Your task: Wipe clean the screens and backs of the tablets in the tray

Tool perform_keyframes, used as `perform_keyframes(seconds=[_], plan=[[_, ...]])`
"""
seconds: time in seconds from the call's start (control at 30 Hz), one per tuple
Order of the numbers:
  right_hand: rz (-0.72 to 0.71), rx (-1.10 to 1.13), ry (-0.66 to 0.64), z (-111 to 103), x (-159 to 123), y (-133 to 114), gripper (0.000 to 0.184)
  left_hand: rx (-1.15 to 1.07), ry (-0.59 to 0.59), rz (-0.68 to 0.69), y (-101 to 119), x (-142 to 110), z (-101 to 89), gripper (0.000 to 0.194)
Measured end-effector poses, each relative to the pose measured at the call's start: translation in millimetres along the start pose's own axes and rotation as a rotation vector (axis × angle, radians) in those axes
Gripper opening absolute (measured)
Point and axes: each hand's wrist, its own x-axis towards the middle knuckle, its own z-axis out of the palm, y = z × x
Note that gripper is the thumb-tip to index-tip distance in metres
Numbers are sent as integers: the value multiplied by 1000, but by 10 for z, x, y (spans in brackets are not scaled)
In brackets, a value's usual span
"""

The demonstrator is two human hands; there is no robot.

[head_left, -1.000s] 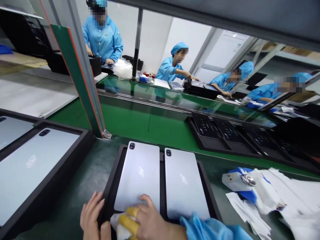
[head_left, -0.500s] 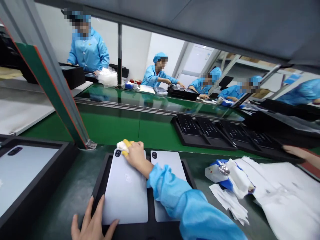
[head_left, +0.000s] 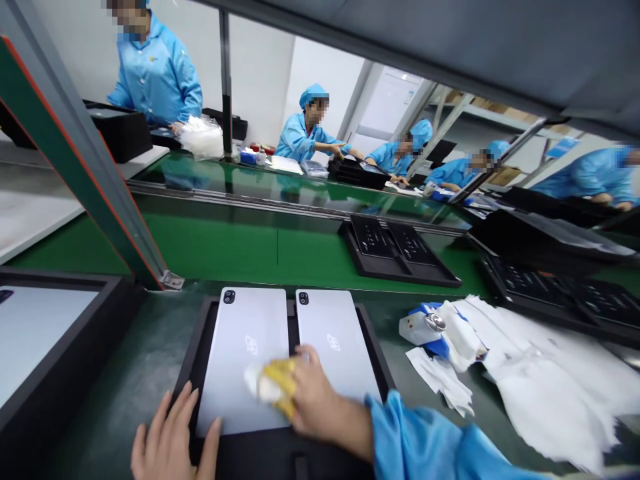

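Two silver tablets lie back side up in a black tray: the left tablet (head_left: 250, 320) and the right tablet (head_left: 333, 320), each with a camera bump at its upper left. My right hand (head_left: 313, 393), with yellow finger covers and blurred by motion, is closed on a white wipe (head_left: 269, 388) over the lower part of the left tablet. With fingers stretched out, my left hand (head_left: 173, 437) rests at the lower left edge of the black tray (head_left: 193, 357), its thumb by the tablet's corner.
At right lie a blue-and-white wipes packet (head_left: 425, 327), crumpled wipes (head_left: 443, 380) and white sheets (head_left: 545, 373). Another tray (head_left: 120, 300) with a tablet stands at left. Black trays (head_left: 400, 267) sit on the green conveyor (head_left: 240, 233). A metal post (head_left: 115, 173) rises at left; co-workers (head_left: 305, 133) work beyond.
My right hand has moved the wipe from the left tablet's top down to its lower part. On the conveyor, the black trays at right have moved apart. My left hand stays by the tray.
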Motion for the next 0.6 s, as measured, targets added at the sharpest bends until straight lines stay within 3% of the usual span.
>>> perform_keyframes(seconds=[0.07,0.13,0.2,0.3,0.4,0.47,0.6], plan=[[-111,14,0,121,-307,-198,53,-11,23,15,-28,-5,12,46],[-120,14,-31,121,-318,-227,54,-24,40,41,-43,-8,12,46],[-29,-4,-81,1,-44,-84,56,-36,53,72,-47,-7,-4,45],[212,-92,-95,-233,605,222,54,-54,72,81,-58,-4,-36,42],[377,-179,-67,-254,994,217,46,-64,92,66,-99,-6,-52,40],[300,-188,-102,-106,925,-35,43,-80,108,57,-134,-13,-49,39],[-88,-65,-200,205,372,-563,52,-104,134,41,-163,-21,-42,39]])
